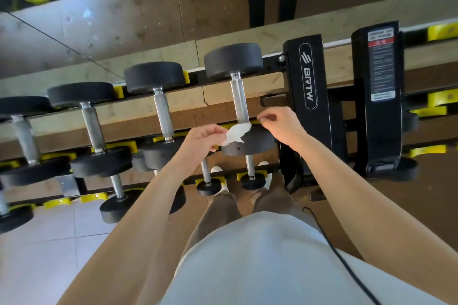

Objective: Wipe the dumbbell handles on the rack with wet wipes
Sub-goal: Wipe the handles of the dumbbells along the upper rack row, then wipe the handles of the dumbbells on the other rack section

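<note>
Head camera — looks steeply down, close over the rack (306, 77).

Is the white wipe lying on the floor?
No, the left hand pinches the wipe up by the near end of a dumbbell handle.

Dumbbells lie side by side along the rack's (308, 82) top tier. The rightmost dumbbell (239, 96) sits at the tier's right end. A wet wipe (236, 132) lies at its handle's near end, between the left hand (200, 141) and the right hand (280, 124).
</note>
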Motion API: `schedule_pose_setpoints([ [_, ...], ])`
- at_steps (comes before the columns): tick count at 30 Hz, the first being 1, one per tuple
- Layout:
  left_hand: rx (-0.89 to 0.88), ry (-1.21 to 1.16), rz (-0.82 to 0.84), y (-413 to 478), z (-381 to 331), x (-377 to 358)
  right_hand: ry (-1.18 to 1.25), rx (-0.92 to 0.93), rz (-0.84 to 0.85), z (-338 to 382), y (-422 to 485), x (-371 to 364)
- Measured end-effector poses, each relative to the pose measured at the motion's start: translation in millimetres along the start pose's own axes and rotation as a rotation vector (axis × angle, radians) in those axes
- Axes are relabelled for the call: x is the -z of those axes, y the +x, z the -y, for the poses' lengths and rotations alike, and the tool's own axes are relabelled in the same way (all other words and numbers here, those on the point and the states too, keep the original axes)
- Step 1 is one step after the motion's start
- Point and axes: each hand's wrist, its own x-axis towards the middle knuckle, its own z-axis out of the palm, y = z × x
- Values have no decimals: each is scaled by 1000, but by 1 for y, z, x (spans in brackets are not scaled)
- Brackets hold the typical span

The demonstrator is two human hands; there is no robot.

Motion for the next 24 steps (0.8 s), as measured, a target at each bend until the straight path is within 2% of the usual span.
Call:
schedule_pose_setpoints([
  [5,46,-442,-40,-35,25,5,248,78,-214,4,-45,-10],
  [8,156,-613,-65,-40,46,-4,438,115,-92,19,-80,-27],
  [10,254,-660,-73,-41,64,-8,383,108,46,19,-97,-52],
  [12,258,-643,-2,-36,88,-11,258,80,98,12,-104,-84],
  [15,242,-568,112,-29,124,-17,275,-43,43,-10,-109,-140],
  [20,287,-451,108,-4,202,-29,682,-325,-112,-56,-106,-223],
  [24,291,-269,28,21,251,-44,872,-418,-166,-91,-91,-266],
])
